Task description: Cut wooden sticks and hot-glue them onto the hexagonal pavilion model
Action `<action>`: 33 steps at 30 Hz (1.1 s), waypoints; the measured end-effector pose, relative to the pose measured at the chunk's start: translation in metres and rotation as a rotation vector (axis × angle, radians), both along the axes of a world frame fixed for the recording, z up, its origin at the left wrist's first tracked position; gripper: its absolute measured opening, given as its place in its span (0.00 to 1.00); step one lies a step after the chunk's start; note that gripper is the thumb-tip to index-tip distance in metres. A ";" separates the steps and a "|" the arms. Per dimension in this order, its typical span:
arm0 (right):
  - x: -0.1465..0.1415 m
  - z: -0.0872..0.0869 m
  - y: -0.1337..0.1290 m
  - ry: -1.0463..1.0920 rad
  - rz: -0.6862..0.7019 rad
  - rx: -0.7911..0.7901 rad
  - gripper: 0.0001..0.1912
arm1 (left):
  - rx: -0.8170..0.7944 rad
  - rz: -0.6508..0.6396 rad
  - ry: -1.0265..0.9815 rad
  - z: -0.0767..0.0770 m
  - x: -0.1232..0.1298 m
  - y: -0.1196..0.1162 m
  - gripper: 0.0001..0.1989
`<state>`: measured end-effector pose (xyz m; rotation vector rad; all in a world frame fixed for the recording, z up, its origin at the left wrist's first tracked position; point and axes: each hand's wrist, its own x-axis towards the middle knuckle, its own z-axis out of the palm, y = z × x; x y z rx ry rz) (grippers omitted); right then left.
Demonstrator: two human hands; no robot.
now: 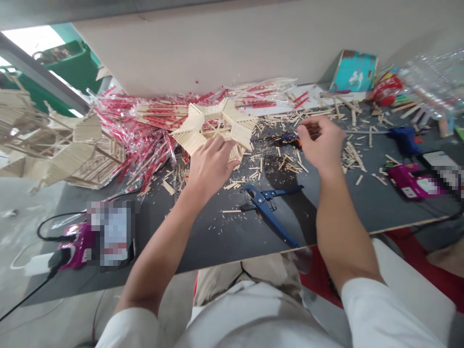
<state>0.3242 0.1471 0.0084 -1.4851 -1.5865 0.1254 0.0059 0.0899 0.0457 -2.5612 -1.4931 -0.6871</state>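
A star-shaped piece built of pale wooden sticks (194, 121) lies on the dark table. On its near edge rests my left hand (213, 162), fingers over the sticks and thumb apart. My right hand (322, 142) hovers to the right of the star, thumb and index finger pressed close together; anything between them is too small to make out. Just left of that hand lies a dark tool with orange parts (290, 138), partly hidden by it. Blue-handled cutters (270, 212) lie in front, between my forearms.
Red-and-clear plastic wrappers (134, 121) heap behind the star. Larger stick structures (54, 145) stand at left. Stick scraps (286, 162) litter the table (224, 246). Phones and purple power blocks (78, 244) sit at both sides. A blue glue gun (404, 140) lies right.
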 end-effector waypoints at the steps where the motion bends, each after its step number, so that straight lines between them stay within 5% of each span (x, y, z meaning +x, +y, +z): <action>1: -0.011 0.007 -0.008 0.002 0.055 0.035 0.05 | 0.000 0.000 -0.002 0.000 0.000 0.000 0.21; 5: -0.056 0.021 -0.042 0.146 0.272 -0.022 0.10 | -0.004 0.001 0.001 0.000 -0.002 0.000 0.17; 10: -0.099 -0.003 -0.052 0.427 0.586 -0.380 0.23 | -0.003 0.004 0.032 0.003 -0.001 -0.001 0.14; 17: -0.132 -0.027 -0.041 0.727 0.542 -0.323 0.32 | -0.023 0.026 0.053 0.010 -0.001 -0.006 0.13; 22: -0.134 -0.022 -0.048 0.804 0.565 -0.353 0.32 | -0.042 0.021 0.054 0.012 -0.004 -0.006 0.14; 33: -0.144 -0.010 -0.064 0.782 0.378 -0.346 0.24 | -0.065 0.006 0.036 0.017 -0.002 -0.012 0.14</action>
